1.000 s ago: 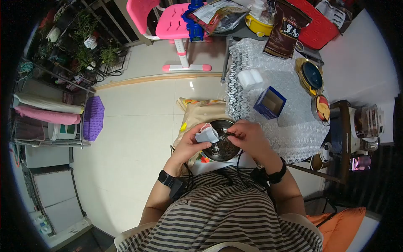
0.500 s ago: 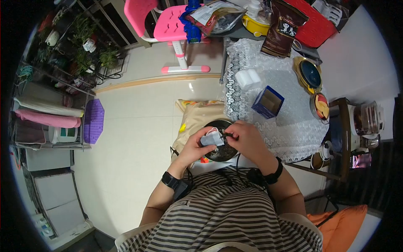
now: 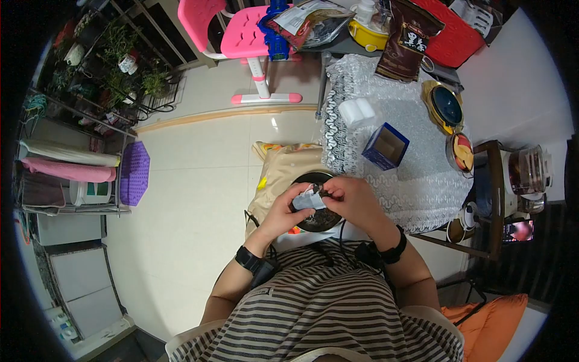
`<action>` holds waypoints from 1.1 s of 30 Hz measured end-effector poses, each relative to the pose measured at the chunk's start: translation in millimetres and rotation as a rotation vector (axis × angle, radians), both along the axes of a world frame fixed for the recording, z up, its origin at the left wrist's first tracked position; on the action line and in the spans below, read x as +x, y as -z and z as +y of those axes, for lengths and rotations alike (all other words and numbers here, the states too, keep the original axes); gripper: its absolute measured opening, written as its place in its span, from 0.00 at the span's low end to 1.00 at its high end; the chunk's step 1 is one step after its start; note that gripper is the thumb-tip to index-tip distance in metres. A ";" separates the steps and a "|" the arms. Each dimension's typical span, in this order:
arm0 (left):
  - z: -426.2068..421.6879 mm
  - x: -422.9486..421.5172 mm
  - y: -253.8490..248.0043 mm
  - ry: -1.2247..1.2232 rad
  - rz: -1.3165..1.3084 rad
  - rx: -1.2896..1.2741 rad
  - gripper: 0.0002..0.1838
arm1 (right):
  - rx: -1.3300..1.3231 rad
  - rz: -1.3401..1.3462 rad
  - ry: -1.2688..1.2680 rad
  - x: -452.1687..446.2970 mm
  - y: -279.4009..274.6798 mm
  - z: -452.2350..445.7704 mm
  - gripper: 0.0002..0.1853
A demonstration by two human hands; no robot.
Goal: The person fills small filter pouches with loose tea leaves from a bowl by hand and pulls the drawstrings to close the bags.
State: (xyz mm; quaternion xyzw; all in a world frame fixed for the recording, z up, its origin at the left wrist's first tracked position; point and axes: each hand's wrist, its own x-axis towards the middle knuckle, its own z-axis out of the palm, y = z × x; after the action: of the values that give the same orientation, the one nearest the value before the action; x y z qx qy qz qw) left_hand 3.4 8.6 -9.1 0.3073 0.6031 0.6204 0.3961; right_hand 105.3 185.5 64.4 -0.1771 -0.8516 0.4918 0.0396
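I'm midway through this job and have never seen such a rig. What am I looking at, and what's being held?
There's no machine: these are a person's two bare hands, seen by a camera worn on the head, looking forward and down. The left hand holds a small white pouch. The right hand has its fingertips at the pouch's open end; their exact grip is too small to tell. Below is a round dark bowl with dark, crumbly bits inside. The table under the white lace cloth bears an open blue box and a shiny brown bag.
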 end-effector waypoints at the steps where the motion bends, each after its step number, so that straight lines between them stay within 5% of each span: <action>1: -0.1 0.4 -0.3 -0.003 0.000 -0.002 0.31 | -0.029 -0.005 -0.003 0.2 0.1 0.0 0.11; 26: -0.3 4.7 -4.7 0.066 -0.274 0.077 0.33 | 0.097 0.055 -0.030 15.8 -13.8 3.3 0.12; 33: 6.2 6.2 -6.4 0.139 -0.237 0.116 0.35 | -0.130 -0.063 0.003 16.0 -7.5 1.3 0.08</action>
State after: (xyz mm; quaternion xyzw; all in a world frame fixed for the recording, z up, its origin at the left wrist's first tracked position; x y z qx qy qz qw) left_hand 9.6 14.8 -2.6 0.2954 0.4926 0.6572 0.4880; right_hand 121.3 186.8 71.9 -0.1961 -0.8186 0.5399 0.0018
